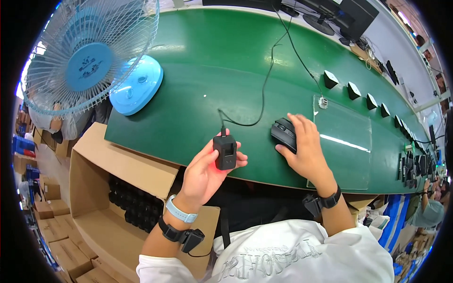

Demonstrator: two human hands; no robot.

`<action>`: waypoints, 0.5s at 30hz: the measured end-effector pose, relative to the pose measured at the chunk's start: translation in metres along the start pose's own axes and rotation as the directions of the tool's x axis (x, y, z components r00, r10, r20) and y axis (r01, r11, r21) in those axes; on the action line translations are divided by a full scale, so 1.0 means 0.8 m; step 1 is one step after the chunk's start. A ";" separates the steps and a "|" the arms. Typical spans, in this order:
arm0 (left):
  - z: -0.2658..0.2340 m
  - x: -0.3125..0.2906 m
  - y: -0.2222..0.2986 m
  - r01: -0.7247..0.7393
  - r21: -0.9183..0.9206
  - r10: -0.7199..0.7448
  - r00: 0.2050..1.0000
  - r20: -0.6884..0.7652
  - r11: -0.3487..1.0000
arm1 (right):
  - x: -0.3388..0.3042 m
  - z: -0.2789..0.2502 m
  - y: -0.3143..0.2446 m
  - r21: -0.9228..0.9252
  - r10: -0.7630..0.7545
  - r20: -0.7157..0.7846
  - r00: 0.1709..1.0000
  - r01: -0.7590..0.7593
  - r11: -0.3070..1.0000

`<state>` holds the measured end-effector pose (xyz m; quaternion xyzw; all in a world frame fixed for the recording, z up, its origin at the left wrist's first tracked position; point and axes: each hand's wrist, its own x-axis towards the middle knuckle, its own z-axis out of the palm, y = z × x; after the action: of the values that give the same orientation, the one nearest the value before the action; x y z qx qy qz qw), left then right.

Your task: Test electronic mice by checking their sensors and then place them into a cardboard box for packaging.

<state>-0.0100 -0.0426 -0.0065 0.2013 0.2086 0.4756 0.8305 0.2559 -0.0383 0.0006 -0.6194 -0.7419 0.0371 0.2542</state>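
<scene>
My left hand [200,175] holds a small black box-shaped device [225,159] with a little dark window, thumb on one side and fingers behind it. A black cable [264,89] is plugged into the device's top end. Red light glows on the palm below it. My right hand [309,152] rests on a black computer mouse [283,135], with its thumb along the near side and its fingers over the far side. The mouse sits on the green table [198,61].
A blue fan [89,66] stands at the left. Below, an open cardboard box [120,155] holds several black pieces. A clear sheet [347,141] lies right of the mouse, with a small connector block [322,102] at its corner. Black-and-white blocks [354,90] line the far right; a monitor [351,19] stands behind.
</scene>
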 end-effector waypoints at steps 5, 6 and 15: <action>0.009 -0.003 -0.015 -0.050 0.272 0.067 0.996 -0.056 0.961 | -0.010 0.015 -0.024 0.853 0.289 0.275 0.917 -0.371 0.366; 0.009 -0.004 -0.019 -0.031 0.278 0.045 0.998 -0.044 0.960 | -0.012 0.018 -0.037 0.925 0.259 0.364 0.895 -0.379 0.007; 0.003 -0.010 -0.027 -0.153 0.491 0.223 0.971 -0.087 0.858 | -0.001 0.031 -0.090 0.927 0.097 0.372 0.923 -0.366 -0.081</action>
<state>0.0029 -0.0605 -0.0149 0.3865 0.3574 0.5010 0.6870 0.1808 -0.0489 0.0057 -0.3583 -0.3889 0.6572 0.5372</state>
